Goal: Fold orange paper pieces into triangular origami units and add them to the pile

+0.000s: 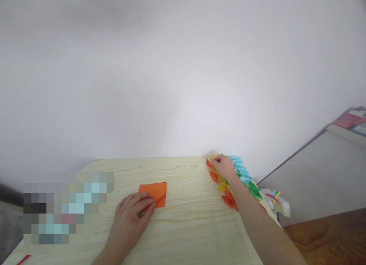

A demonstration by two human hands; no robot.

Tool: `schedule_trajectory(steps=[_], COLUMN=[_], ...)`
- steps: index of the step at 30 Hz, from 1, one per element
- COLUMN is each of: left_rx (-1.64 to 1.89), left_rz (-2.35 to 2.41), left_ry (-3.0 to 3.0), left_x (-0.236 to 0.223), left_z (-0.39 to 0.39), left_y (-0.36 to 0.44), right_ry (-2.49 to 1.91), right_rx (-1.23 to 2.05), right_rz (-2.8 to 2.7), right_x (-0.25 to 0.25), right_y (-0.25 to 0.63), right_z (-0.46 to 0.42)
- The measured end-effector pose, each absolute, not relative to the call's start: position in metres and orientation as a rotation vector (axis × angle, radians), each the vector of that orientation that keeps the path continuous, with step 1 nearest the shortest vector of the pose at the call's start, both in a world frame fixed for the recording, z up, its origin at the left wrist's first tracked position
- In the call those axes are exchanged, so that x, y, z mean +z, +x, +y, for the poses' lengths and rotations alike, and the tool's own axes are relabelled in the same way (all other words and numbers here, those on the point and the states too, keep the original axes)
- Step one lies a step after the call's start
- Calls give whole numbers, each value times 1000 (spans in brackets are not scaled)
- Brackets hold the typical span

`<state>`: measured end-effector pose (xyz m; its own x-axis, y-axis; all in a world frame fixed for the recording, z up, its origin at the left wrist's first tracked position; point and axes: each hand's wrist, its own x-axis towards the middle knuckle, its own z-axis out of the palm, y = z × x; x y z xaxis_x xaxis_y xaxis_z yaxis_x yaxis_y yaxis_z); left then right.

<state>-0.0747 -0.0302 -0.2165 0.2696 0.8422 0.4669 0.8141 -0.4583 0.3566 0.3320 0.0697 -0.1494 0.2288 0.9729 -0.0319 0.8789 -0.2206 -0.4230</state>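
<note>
An orange sheet of paper (156, 189), roughly square with a fold line across it, lies on the wooden tabletop (183, 227). My left hand (134, 209) is on its lower left part, thumb and index finger closed at the paper's edge. At the far right, my right hand (224, 166) reaches in among small folded paper pieces. Its thumb and index finger are pinched beside an orange folded piece (209, 163); what is between them is too small to make out. Blue pieces (241, 169), green pieces (254, 190) and more orange pieces (228, 199) lie around that hand and forearm.
A white wall (171, 85) rises behind the table. A pixelated patch (68, 211) hides the table's left side. Beyond the right edge, a white bag or container (281, 206) has coloured paper strips (275, 196) on it, above a brown wooden floor (326, 234).
</note>
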Motion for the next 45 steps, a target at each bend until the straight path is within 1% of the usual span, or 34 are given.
schedule_trajectory(steps=[6, 10, 15, 18, 23, 29, 33, 39, 45], left_rx=[1018, 1044, 1162, 1228, 1185, 891, 808, 779, 684], left_rz=[1604, 1597, 1524, 1436, 1250, 1218, 1222, 1190, 1192], left_ry=[2405, 2404, 2409, 2417, 2432, 2405, 2370, 2322, 2381], left_x=[-207, -200, -187, -183, -186, -189, -186, -179, -178], left_z=[-34, -39, -47, -60, -91, -121, -134, -144, -150], left_y=[-70, -70, -70, -64, -48, -37, -32, -28, -36], right_ry=[-1965, -1736, -1488, -1393, -1346, -1392, -1416, -1303, -1435], right_rx=[386, 420, 546, 620, 632, 623, 544, 699, 800], right_rz=[-1665, -1667, -1696, -1715, -1700, -1765, -1955, -2149, -2193], right_x=[-141, -146, -156, -158, -163, -176, -171, -157, -152], right_y=[315, 269, 200, 180, 191, 220, 223, 215, 213], right_z=[41, 6, -45, -67, -96, -142, -162, -167, -153])
